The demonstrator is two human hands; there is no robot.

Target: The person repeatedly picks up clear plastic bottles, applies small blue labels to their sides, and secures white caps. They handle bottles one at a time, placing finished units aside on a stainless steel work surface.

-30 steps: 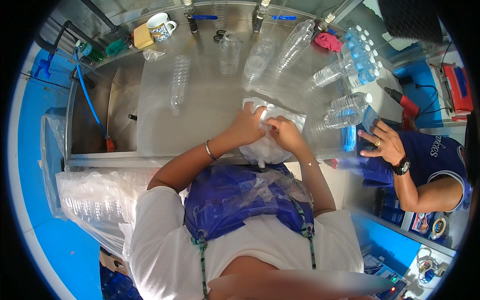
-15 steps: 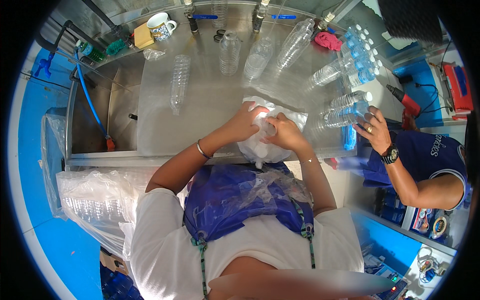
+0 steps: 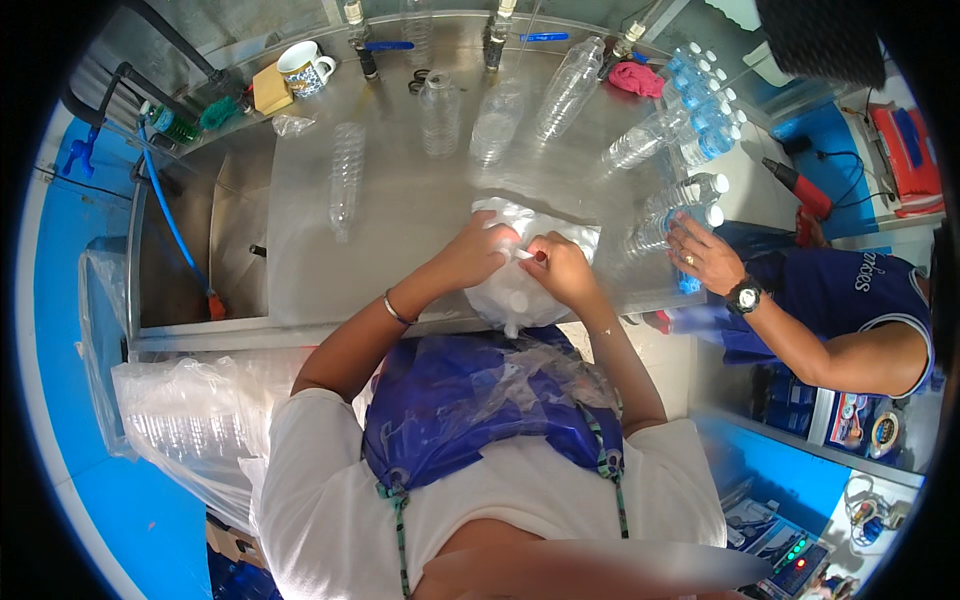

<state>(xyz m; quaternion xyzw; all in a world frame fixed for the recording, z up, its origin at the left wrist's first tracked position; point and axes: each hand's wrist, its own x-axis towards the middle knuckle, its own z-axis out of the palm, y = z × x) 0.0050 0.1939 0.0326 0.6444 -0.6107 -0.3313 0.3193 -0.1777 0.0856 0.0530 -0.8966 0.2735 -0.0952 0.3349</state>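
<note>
A translucent plastic bag [image 3: 500, 298] with white round pieces like bottle caps inside lies at the counter's near edge, in front of my blue apron. My left hand [image 3: 474, 254] is closed at the bag's upper part, its fingertips pinched. Facing it, my right hand [image 3: 564, 270] is closed too, with a small red spot at its thumb. Between the fingertips of both hands shows a small white piece, too small to tell whether it is a cap or bunched plastic. Clear empty bottles stand beyond the bag, the nearest a ribbed bottle [image 3: 496, 125].
A ribbed bottle [image 3: 347, 180] lies on the steel counter [image 3: 400, 240], right of the sink [image 3: 190, 315]. At right, a co-worker's hand [image 3: 705, 252] touches a capped bottle [image 3: 690, 218]. Behind stand several capped bottles [image 3: 710, 140], a pink cloth [image 3: 636, 79] and a mug [image 3: 304, 68].
My hands have drawn into a tighter pinch, and a small white piece now shows between them. The co-worker's hand has shifted left along the bottle. The whole view has moved slightly.
</note>
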